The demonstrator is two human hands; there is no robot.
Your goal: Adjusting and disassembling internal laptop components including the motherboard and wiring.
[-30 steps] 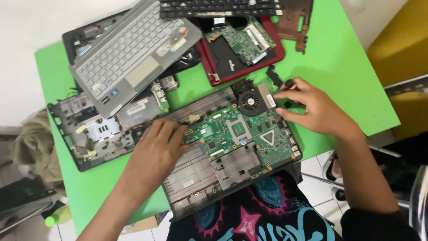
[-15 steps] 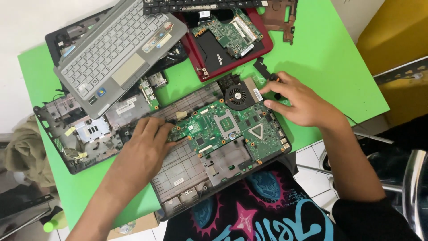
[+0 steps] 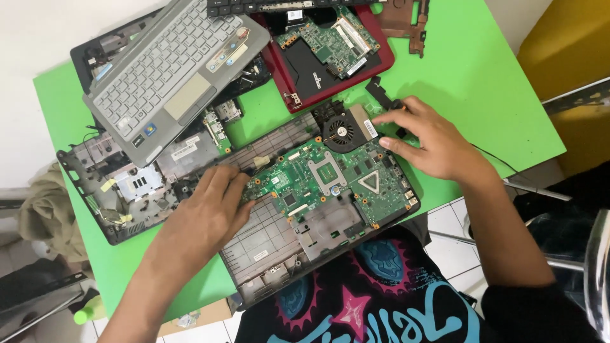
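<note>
On a bright green table (image 3: 483, 76) strewn with dismantled laptops, the left hand (image 3: 206, 213) lies flat, fingers extended, on the opened laptop base (image 3: 267, 244) at centre frame, while the right hand (image 3: 432, 143), fingers loosely curled, touches the green motherboard (image 3: 330, 181) edge beside the black cooling fan (image 3: 340, 130).

Green motherboard (image 3: 330, 181) flat in open grey laptop chassis (image 3: 267, 244).

Inventory by count, head view:

- Green circuit boards: two, one (image 3: 330, 181) in the open grey chassis (image 3: 273, 244), one (image 3: 327, 38) in the red shell (image 3: 337, 70).
- Cooling fans: one (image 3: 340, 130).
- Keyboard panels: two, one silver (image 3: 168, 70), one black (image 3: 279, 6).
- Dark stripped laptop bases: one (image 3: 121, 184).
- Green counters: one (image 3: 495, 82).
- Hands: two, left (image 3: 203, 219) and right (image 3: 435, 146).
</note>
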